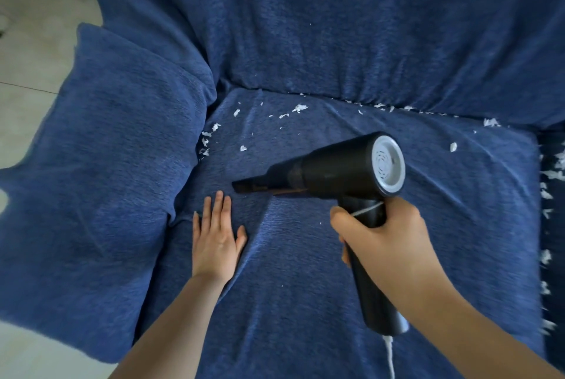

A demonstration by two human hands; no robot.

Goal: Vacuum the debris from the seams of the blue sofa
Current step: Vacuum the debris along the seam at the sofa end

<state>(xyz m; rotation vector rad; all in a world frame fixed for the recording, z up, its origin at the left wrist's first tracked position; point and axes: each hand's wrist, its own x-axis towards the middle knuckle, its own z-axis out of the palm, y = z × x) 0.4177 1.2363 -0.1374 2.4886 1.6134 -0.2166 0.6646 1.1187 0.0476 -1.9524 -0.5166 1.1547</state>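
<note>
The blue sofa [305, 27] fills the view, seat cushion below and backrest above. White paper-like debris [299, 108] is scattered along the back seam, by the left armrest seam [205, 140] and down the seat's right seam [545, 195]. My right hand [385, 235] grips the handle of a black handheld vacuum [339, 169]. Its narrow nozzle [244, 186] points left, just above the seat. My left hand [215, 235] rests flat on the seat cushion with straight fingers, right below the nozzle tip.
The left armrest [101, 149] bulges beside the seat. A white cord [389, 357] hangs from the vacuum handle's base. Pale tiled floor [27, 51] shows at the far left.
</note>
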